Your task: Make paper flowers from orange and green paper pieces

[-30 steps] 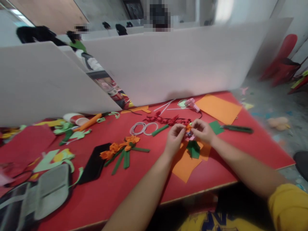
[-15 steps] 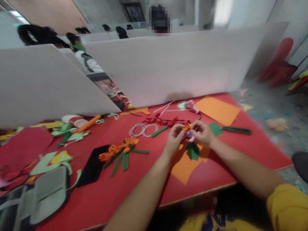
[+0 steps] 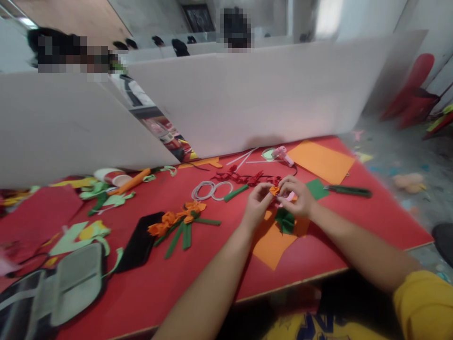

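Observation:
My left hand (image 3: 258, 203) and my right hand (image 3: 296, 196) meet over the right part of the red table, fingers pinched together. Between their fingertips is a small orange paper flower (image 3: 274, 190), partly covered by the fingers. Something pink shows behind my right fingers, too hidden to name. Just below the hands lie a folded green paper piece (image 3: 285, 221) and cut orange paper (image 3: 272, 250). Red paper flowers (image 3: 255, 178) lie in a row behind my left hand. To the left, orange paper flowers with green stems (image 3: 180, 219) rest partly against a black phone (image 3: 141, 241).
Behind stand a pink glue gun (image 3: 283, 155), an orange sheet (image 3: 322, 160) and white partitions (image 3: 265, 99). A utility knife (image 3: 348, 191) lies at right by a green square (image 3: 317, 189). At left are an open grey case (image 3: 78, 283), a paper cup (image 3: 113, 177) and paper scraps.
The fingers have shifted slightly around the orange flower, and the purple bit seen below it earlier is now covered. The view has moved a little; the things on the table stay put.

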`<state>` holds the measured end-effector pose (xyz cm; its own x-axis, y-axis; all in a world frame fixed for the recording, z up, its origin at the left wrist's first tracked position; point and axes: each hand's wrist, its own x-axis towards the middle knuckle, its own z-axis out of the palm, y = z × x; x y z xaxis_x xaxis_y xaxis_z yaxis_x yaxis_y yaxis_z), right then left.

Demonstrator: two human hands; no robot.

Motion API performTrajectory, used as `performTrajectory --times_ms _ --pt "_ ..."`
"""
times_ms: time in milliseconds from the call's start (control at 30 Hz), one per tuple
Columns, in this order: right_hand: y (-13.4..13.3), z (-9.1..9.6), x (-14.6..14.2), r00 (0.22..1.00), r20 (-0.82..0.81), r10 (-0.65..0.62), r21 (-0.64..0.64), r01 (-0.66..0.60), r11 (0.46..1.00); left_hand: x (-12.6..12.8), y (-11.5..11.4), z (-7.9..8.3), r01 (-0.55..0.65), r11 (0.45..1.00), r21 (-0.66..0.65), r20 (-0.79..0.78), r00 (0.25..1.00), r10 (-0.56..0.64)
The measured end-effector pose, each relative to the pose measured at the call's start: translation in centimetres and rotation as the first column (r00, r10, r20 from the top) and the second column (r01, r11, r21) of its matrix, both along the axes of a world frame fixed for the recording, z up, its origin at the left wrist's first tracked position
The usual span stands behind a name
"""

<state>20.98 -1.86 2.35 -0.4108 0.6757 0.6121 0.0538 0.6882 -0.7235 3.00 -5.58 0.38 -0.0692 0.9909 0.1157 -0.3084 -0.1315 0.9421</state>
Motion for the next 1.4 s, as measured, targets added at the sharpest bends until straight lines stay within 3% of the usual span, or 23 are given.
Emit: performTrajectory --times_ms 67,167,267,400,567,667,767,1000,1133,1233,1400 --pt "0.1 -0.2 -0.1 0.994 -0.108 0.018 -0.163 -0.035 0.986 0.1 0.0 -0.1 0.023 0.999 -0.028 0.011 1.0 -0.023" --pt "0.3 -0.7 -0.4 0.976 -0.215 0.045 -0.405 -0.131 0.905 0.2 0.0 -0.1 0.043 0.998 -0.047 0.012 0.999 -0.042" --pt "0.4 -0.9 -0.6 0.97 -0.227 0.086 -0.503 -0.192 0.843 0.3 -0.1 -0.1 0.032 0.998 -0.05 0.022 0.999 -0.031" --pt "0.4 -0.8 -0.5 0.978 -0.2 0.054 -0.488 -0.148 0.86 0.1 -0.4 -0.3 0.044 0.999 -0.026 -0.006 0.999 -0.044" --pt "0.5 -0.7 -0.5 0.989 -0.145 0.0 -0.305 -0.045 0.951 -0.1 -0.5 -0.2 0.049 0.996 0.079 -0.117 0.992 -0.039" --pt "0.3 -0.6 -0.5 0.992 -0.123 -0.035 -0.163 0.014 0.986 -0.1 -0.2 -0.1 -0.035 0.983 0.179 -0.193 0.979 0.07" --pt "0.2 -0.6 -0.6 0.989 -0.126 -0.075 -0.104 0.062 0.993 -0.3 0.1 -0.1 -0.117 0.953 0.281 -0.252 0.949 0.191" --pt "0.3 -0.7 -0.6 0.986 -0.154 -0.061 -0.227 0.025 0.974 -0.3 -0.1 0.1 -0.098 0.944 0.316 -0.248 0.952 0.181" --pt "0.3 -0.9 -0.6 0.975 -0.224 0.004 -0.316 -0.076 0.946 -0.1 -0.6 0.6 -0.06 0.974 0.218 -0.167 0.981 0.098" --pt "0.5 -1.2 -0.8 0.956 -0.286 0.059 -0.413 -0.179 0.893 -0.1 -0.6 0.3 -0.068 0.989 0.133 -0.095 0.992 0.081" --pt "1.1 -1.8 -1.0 0.949 -0.313 0.048 -0.537 -0.218 0.815 -0.2 -0.3 -0.3 0.01 1.0 -0.01 -0.006 1.0 -0.01"
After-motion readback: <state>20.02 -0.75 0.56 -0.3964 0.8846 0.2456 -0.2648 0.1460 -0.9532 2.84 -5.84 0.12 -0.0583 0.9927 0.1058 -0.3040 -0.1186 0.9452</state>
